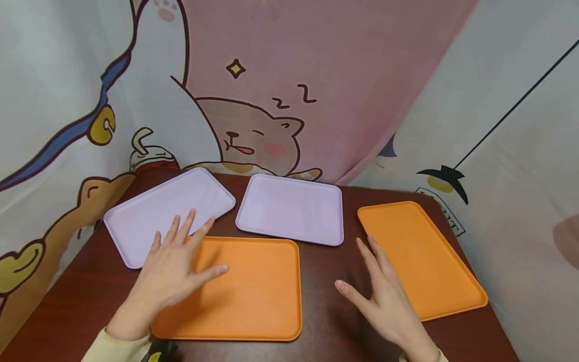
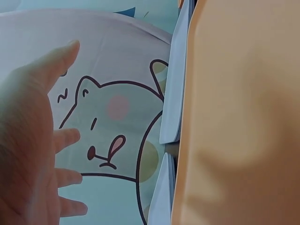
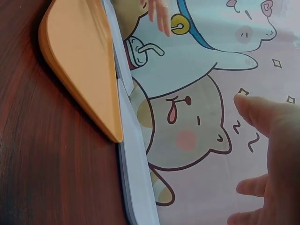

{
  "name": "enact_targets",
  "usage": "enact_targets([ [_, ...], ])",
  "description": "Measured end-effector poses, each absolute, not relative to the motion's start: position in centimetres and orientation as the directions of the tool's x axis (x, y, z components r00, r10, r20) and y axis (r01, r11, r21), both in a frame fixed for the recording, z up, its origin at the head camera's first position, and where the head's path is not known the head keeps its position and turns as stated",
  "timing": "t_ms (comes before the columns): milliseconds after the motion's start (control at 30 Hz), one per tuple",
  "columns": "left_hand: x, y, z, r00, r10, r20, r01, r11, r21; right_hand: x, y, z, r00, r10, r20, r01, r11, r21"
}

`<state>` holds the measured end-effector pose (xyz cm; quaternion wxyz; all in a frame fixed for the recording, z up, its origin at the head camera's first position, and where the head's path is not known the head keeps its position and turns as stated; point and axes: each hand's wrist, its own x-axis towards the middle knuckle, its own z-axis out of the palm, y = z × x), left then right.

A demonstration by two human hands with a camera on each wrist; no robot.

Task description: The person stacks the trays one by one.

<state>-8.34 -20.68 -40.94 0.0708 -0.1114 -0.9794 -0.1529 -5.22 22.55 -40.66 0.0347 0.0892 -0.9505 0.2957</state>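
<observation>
My left hand [image 1: 167,274] hovers with fingers spread over the left part of an orange tray [image 1: 262,291], its shadow falling on that tray. Its fingertips overlap the near edge of a lavender tray [image 1: 167,206] in the head view. My right hand [image 1: 386,299], fingers extended and thumb apart, is over the table just left of a second orange tray [image 1: 425,256]. Neither hand holds anything. Between the two sides, farther back, lies another lavender tray [image 1: 291,208]. The right wrist view shows the right hand [image 3: 283,140] raised, with the orange tray [image 3: 84,56] across from it.
All the trays lie flat on a dark reddish-brown wooden table [image 1: 323,322]. Behind the table hangs a pink and white cloth [image 1: 353,75] printed with cartoon animals, reaching round both sides. A dark strapped item [image 1: 160,350] sits at the left sleeve.
</observation>
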Motion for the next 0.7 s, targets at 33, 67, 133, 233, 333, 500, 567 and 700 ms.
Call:
enact_targets([
  [33, -8.3, -20.8, -41.0, -0.967, 0.190, 0.169, 0.233, 0.927, 0.293, -5.2, 22.5, -40.6, -0.983, -0.149, 0.110, -0.185, 0.804, -0.565],
  [67, -8.2, -21.0, -41.1, -0.969, 0.183, 0.165, 0.226, 0.926, 0.302, -5.2, 22.4, -40.6, -0.983, -0.149, 0.102, -0.181, 0.799, -0.573],
  [133, -8.1, -21.3, -41.2, -0.973, 0.169, 0.157, 0.212, 0.923, 0.322, -5.3, 22.3, -40.6, -0.985, -0.149, 0.088, -0.172, 0.791, -0.587],
  [233, -7.8, -21.8, -41.4, -0.978, 0.149, 0.145, 0.191, 0.919, 0.345, -5.3, 22.2, -40.6, -0.986, -0.150, 0.076, -0.165, 0.780, -0.603],
  [333, -7.6, -22.2, -41.5, -0.981, 0.136, 0.138, 0.177, 0.918, 0.355, -5.4, 22.1, -40.7, -0.986, -0.151, 0.073, -0.163, 0.773, -0.614],
  [500, -7.6, -22.7, -41.7, -0.983, 0.121, 0.141, 0.165, 0.916, 0.365, -5.6, 22.1, -40.9, -0.984, -0.158, 0.086, -0.176, 0.754, -0.633],
  [567, -7.5, -22.9, -41.8, -0.984, 0.112, 0.140, 0.157, 0.914, 0.374, -5.7, 22.1, -41.0, -0.982, -0.164, 0.095, -0.186, 0.744, -0.641],
  [700, -7.4, -23.3, -42.0, -0.989, 0.095, 0.117, 0.135, 0.904, 0.405, -5.8, 21.9, -41.1, -0.980, -0.170, 0.104, -0.196, 0.728, -0.656],
])
